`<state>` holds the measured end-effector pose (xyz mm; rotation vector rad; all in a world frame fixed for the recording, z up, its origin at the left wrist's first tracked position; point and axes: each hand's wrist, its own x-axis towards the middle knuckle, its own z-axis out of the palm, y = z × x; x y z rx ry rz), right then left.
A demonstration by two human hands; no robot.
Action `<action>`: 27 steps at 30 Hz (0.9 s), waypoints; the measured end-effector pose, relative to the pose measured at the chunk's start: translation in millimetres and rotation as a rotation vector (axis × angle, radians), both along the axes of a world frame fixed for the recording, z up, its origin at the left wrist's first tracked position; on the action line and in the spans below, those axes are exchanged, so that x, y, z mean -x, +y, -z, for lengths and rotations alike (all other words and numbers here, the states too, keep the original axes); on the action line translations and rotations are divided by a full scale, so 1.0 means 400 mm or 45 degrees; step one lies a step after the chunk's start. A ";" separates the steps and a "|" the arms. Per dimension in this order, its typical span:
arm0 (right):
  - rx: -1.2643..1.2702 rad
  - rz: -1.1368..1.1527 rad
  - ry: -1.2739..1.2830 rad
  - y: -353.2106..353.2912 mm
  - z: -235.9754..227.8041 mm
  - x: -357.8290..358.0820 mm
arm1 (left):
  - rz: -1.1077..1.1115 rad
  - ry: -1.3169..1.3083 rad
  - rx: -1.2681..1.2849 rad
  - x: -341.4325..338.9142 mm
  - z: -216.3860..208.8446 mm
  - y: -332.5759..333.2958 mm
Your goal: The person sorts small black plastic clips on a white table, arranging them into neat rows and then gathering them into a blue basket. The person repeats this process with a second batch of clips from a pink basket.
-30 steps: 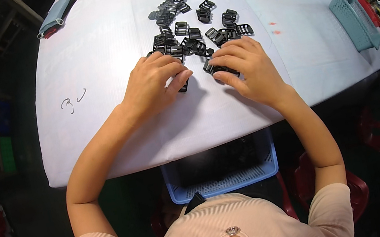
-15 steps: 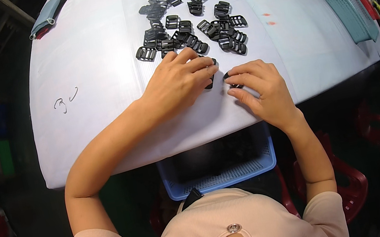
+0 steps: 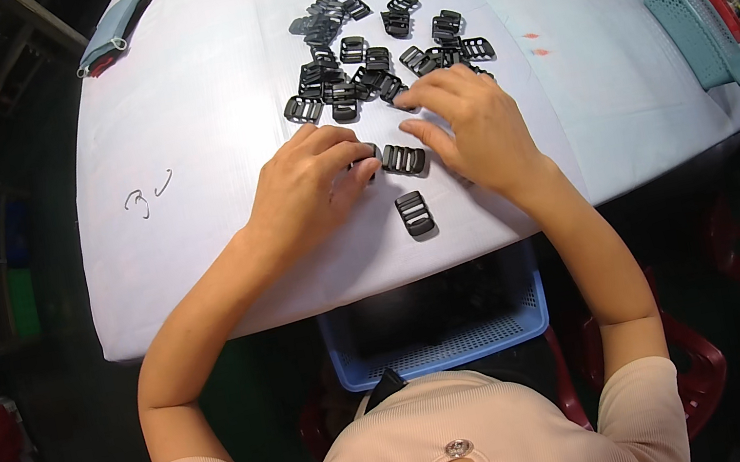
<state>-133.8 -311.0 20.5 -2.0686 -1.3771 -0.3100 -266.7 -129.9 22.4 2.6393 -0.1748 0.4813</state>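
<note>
Black plastic strap buckles with slotted bars lie in a loose pile (image 3: 328,75) on the white-covered table. Below the pile, my left hand (image 3: 307,183) is closed, thumb and fingers pinching a black buckle (image 3: 372,163) that they partly cover. Just right of it, a single buckle (image 3: 404,159) lies flat between my two hands. Another buckle (image 3: 415,214) rests nearer to me, close to the table's front edge. My right hand (image 3: 479,131) reaches to the lower right of the pile, thumb and fingers apart. Its fingertips are at a buckle (image 3: 390,89) there, and the hand hides other buckles.
A blue plastic basket (image 3: 441,354) sits below the table's front edge at my lap. At the right stands a teal basket (image 3: 702,34). Folded cloth masks (image 3: 114,31) lie at the far left corner. Red plastic chairs (image 3: 701,366) stand on the right.
My right hand has moved up and left to the pile, letting go of a buckle. My left hand has drawn down and left. Two separate buckles now show lying between and below the hands.
</note>
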 end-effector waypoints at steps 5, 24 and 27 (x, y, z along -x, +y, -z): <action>0.236 0.148 -0.207 0.028 0.009 -0.021 | -0.135 -0.172 -0.050 -0.062 -0.016 0.005; 0.208 0.164 0.152 0.057 -0.030 -0.024 | -0.158 -0.208 -0.107 -0.093 -0.010 0.044; 0.326 0.190 0.646 0.037 -0.065 -0.021 | -0.143 -0.191 -0.136 -0.122 -0.001 0.030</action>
